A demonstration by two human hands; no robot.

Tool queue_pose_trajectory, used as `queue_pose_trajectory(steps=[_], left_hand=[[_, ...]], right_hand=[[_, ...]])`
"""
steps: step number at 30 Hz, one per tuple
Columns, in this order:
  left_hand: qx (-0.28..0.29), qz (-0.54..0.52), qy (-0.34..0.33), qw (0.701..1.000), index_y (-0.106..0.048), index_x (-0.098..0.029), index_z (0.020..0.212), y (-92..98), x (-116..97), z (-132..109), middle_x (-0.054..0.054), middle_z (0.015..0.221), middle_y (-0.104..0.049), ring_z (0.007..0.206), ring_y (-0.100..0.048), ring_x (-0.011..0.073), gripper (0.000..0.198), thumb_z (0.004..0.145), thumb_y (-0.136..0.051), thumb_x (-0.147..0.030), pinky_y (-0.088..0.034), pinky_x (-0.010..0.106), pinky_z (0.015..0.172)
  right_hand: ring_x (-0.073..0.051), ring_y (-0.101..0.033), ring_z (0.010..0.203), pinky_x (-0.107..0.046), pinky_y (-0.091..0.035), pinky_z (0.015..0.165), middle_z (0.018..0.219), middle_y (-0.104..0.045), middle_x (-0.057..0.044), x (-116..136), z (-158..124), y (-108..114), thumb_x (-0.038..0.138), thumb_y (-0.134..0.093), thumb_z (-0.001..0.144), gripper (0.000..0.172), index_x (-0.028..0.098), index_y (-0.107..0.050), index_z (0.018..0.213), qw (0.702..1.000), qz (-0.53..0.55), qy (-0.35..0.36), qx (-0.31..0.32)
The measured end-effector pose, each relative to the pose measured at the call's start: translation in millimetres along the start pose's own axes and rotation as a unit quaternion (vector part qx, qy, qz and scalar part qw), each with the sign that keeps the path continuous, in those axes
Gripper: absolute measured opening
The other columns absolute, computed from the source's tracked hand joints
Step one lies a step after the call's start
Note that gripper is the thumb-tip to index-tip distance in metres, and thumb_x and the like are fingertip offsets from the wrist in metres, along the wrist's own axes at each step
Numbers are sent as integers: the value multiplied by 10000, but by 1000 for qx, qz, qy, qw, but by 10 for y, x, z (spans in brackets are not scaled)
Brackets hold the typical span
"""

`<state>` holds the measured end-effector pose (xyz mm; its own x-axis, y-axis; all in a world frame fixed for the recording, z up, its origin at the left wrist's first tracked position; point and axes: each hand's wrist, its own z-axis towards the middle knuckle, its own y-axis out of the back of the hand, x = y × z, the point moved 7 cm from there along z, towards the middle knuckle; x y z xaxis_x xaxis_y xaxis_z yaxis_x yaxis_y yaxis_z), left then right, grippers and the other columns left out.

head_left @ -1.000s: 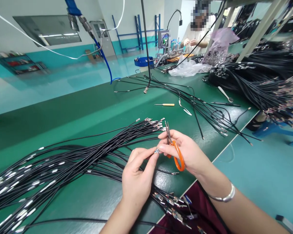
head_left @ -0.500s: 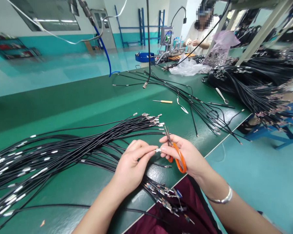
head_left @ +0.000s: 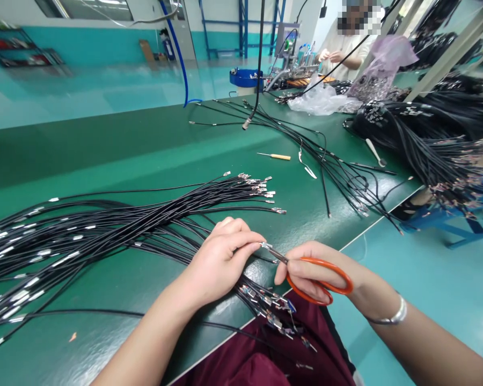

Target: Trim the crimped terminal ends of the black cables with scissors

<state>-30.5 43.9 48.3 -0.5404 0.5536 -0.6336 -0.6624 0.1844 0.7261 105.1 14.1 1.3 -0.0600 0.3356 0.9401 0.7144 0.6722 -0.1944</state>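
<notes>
- The left hand (head_left: 221,262) pinched a small silver metal connector (head_left: 266,246) above the smooth green tabletop (head_left: 116,166)
- The right hand (head_left: 314,252) gripped orange-handled metal scissors (head_left: 280,257), their blade tips right at the connector
- A bundle of slim black cables (head_left: 165,214) with silvery ends lay beyond the left hand

Remotely, I make out a yellow-handled awl (head_left: 280,157) lying on the green table (head_left: 145,155), a pale spoon-ended tool (head_left: 373,150) farther right, crumpled clear plastic (head_left: 317,102) beside a pinkish bag (head_left: 391,63), and beyond, a co-worker (head_left: 344,44) in a pale top.
</notes>
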Motion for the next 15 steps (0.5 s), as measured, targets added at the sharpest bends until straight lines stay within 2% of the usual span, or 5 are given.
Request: queue_pose_trajectory(steps=[15], left_hand=[[23, -11, 0, 1000, -691, -209, 920, -33, 26, 6, 25, 817, -602, 835, -520, 179, 205, 916, -485, -211, -420, 346, 806]], right_hand=[[-39, -355, 325, -166, -274, 343, 413, -423, 81, -124, 58, 46, 461, -537, 885, 373, 117, -677, 843, 998, -42, -34, -17]])
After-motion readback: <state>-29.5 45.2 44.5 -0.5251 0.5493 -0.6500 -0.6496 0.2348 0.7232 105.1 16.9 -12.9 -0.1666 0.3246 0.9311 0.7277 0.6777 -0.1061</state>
